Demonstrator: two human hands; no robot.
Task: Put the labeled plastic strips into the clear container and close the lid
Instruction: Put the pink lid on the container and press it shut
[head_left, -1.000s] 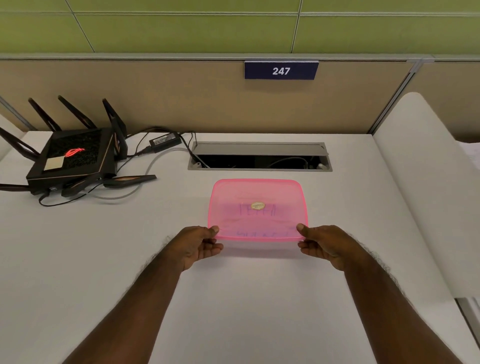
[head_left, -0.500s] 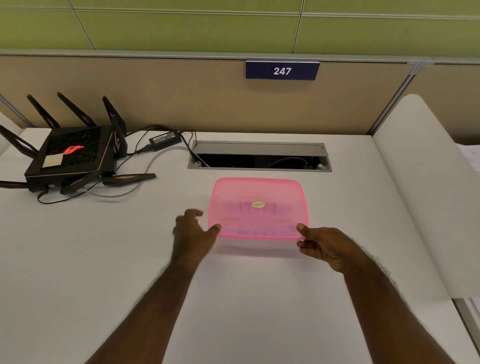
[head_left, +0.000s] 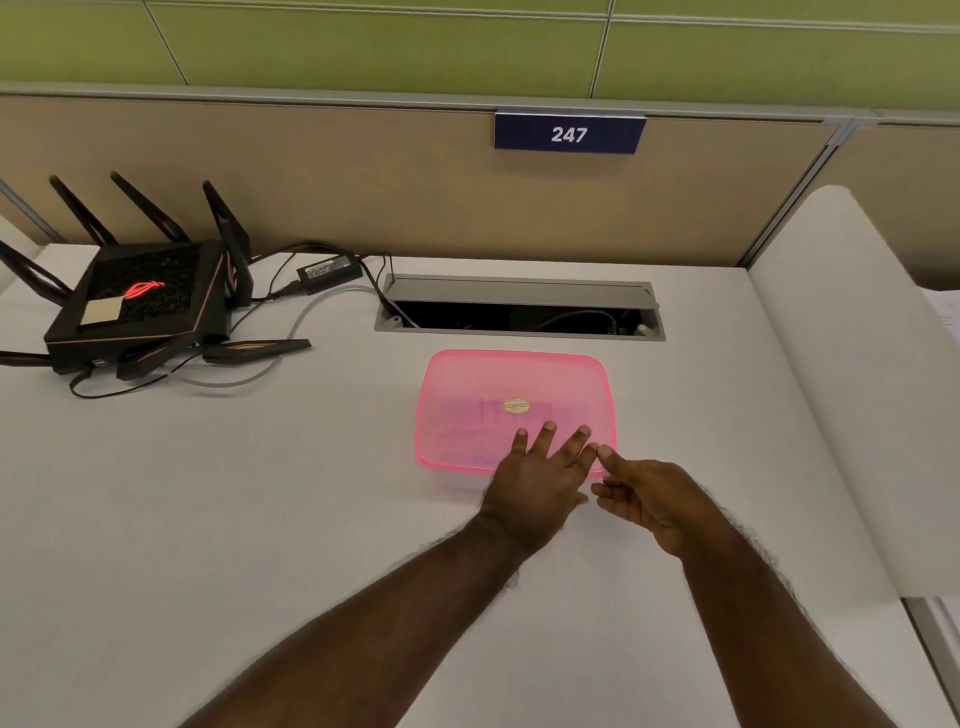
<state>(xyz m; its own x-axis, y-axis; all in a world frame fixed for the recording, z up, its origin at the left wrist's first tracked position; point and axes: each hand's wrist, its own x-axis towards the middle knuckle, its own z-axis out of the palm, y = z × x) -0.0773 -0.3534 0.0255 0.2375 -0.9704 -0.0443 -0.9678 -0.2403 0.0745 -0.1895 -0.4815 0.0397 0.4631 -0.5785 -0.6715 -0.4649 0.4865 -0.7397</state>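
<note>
A translucent pink lid (head_left: 467, 384) with a small gold sticker (head_left: 517, 406) lies on top of the clear container on the white desk. Faint shapes of the labeled strips (head_left: 498, 413) show through the lid. My left hand (head_left: 540, 478) lies flat, palm down, with its fingers spread on the near part of the lid. My right hand (head_left: 647, 499) is at the lid's near right corner, thumb on the rim and fingers curled loosely below it. The container body is mostly hidden under the lid and my hands.
A black router (head_left: 140, 306) with antennas and its cables sits at the back left. An open cable slot (head_left: 519, 312) is set in the desk just behind the container. A white rounded divider (head_left: 841, 364) borders the desk's right side.
My left hand let go of the lid's near left corner, swung right and now lies flat on top of the lid. My right hand stayed at the near right corner.
</note>
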